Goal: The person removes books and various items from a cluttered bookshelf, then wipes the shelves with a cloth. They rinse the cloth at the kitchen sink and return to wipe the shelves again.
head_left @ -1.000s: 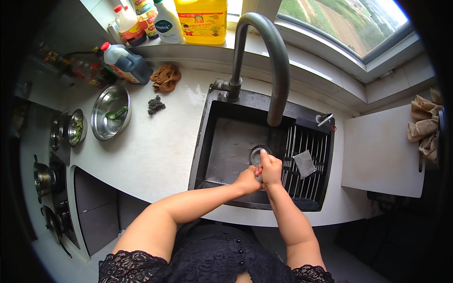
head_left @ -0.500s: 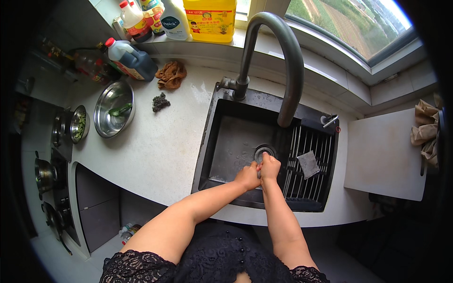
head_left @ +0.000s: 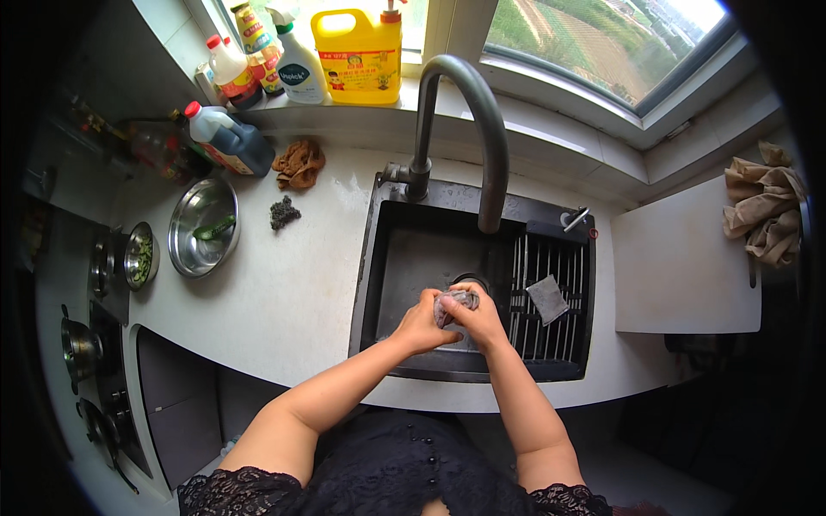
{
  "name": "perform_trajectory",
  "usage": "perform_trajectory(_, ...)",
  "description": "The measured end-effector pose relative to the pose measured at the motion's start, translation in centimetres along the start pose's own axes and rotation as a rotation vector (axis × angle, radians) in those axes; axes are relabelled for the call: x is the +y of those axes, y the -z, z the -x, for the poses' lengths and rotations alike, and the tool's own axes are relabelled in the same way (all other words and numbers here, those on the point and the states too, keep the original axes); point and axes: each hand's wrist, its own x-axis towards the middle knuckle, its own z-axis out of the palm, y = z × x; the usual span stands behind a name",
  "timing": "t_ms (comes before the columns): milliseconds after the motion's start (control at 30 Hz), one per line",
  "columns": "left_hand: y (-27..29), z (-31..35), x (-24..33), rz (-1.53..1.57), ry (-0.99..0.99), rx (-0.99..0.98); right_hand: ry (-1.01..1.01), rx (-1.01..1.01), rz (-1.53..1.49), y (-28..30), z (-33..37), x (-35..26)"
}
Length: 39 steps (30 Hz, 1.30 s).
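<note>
My left hand (head_left: 416,327) and my right hand (head_left: 482,322) meet over the dark sink (head_left: 411,249). Between them is a crumpled grey cloth (head_left: 459,300), gripped from both sides with the fingers curled round it. Just beyond the hands the drain (head_left: 470,280) shows in part. To the right, a flat grey pad (head_left: 546,299) lies on the metal-barred rack (head_left: 521,357) across the sink. The tall dark faucet (head_left: 494,172) arches over from the back rim, and no water is seen running from it.
On the counter's left stand a steel bowl (head_left: 182,232) with a cucumber (head_left: 215,229) and a smaller bowl of green pieces (head_left: 143,260). A steel scourer (head_left: 283,212) and brown rag (head_left: 298,164) lie nearby. Bottles and a yellow jug (head_left: 360,60) line the sill.
My hands have parted slightly and lifted, and the grey cloth now shows between them; before, they were clasped tightly over the drain. The whole view has tilted up somewhat.
</note>
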Motion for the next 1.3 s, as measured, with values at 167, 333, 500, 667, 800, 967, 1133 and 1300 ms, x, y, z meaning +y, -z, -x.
perform_trajectory(167,3.0,1.3,-0.2,0.698,0.131,-0.305,0.016,-0.056,-0.203,-1.2,2.8,-5.4)
perform_trajectory(333,4.3,3.4,1.4,1.193,0.171,-0.082,0.262,-0.040,-0.107,-1.5,5.1,-6.2)
perform_trajectory(500,3.9,4.2,-0.6,1.458,-0.124,0.342,0.758,0.067,0.612,0.2,6.6,-4.9)
perform_trajectory(667,2.9,9.5,0.4,1.595,-0.432,0.209,0.755,0.049,0.728,-2.0,6.5,-7.3)
perform_trajectory(800,4.8,16.7,-0.4,1.449,-0.549,0.177,0.652,-0.577,0.608,-7.9,7.0,-11.7)
perform_trajectory(967,8.6,29.9,-3.8,1.334,-0.653,0.563,0.404,-0.781,0.207,-17.1,10.7,-12.3)
perform_trajectory(1133,10.2,46.3,-10.5,1.137,-0.668,0.976,0.474,-0.957,0.237,-30.0,19.5,-12.5)
perform_trajectory(1300,8.6,63.0,-19.9,0.463,-0.619,1.656,0.747,-1.297,0.092,-46.1,33.5,-9.0)
